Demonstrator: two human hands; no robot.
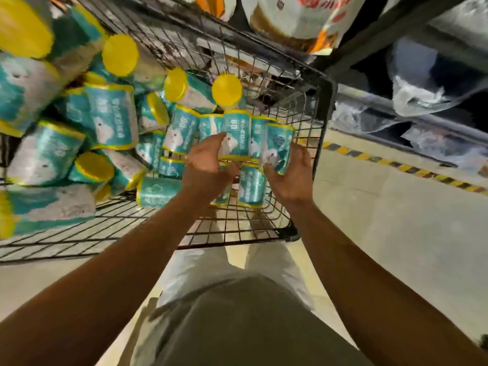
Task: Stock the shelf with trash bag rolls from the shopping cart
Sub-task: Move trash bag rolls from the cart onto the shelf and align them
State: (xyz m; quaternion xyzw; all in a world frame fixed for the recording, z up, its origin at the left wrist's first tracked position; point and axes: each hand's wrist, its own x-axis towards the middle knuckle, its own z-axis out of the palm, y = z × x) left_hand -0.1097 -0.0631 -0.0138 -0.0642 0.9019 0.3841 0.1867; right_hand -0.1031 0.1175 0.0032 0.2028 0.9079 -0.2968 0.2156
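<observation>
Rolls [239, 136] stood bunched between our hands in the cart [320, 122], left hand [208, 165] and right hand [291, 173] cupping the cluster's sides, fingers curved against it, seemingly to lift several together toward the shelf [412, 101] beyond our right hand.

Glossy plastic-wrapped rolls [235, 136]; metal wire cart [295, 107].
</observation>
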